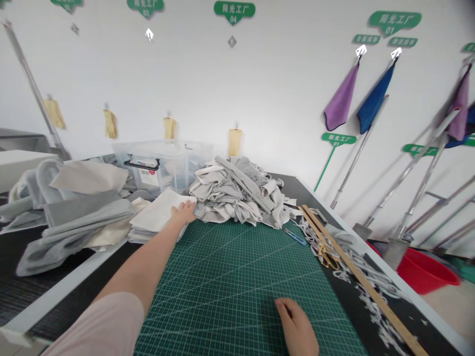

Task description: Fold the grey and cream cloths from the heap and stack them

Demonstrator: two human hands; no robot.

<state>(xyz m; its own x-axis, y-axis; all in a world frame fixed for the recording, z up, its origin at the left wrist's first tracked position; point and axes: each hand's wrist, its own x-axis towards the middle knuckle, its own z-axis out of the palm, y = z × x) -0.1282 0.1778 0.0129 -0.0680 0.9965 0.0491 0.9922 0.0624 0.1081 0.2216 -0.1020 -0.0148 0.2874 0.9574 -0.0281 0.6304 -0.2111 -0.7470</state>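
My left hand (pixel 183 212) reaches forward and lies on the right edge of a neat stack of white and grey cloth pieces (pixel 156 211), fingers spread over the top piece. Low in the view, my right hand (pixel 300 329) hovers at or just above the green cutting mat (pixel 237 282), its fingers loosely curled and nothing visible in them. A loose heap of grey cloth (pixel 237 190) lies at the mat's far edge. Blue-handled scissors (pixel 295 236) rest at the mat's upper right.
Folded grey cloth (pixel 81 212) piles up on the left. Behind the stack stands a clear plastic bin (pixel 174 163). Along the right lie a long wooden ruler (pixel 363 279), yellow-handled scissors (pixel 327 257) and cloth scraps (pixel 376 311). A red basin (pixel 426 272) sits beyond the table edge.
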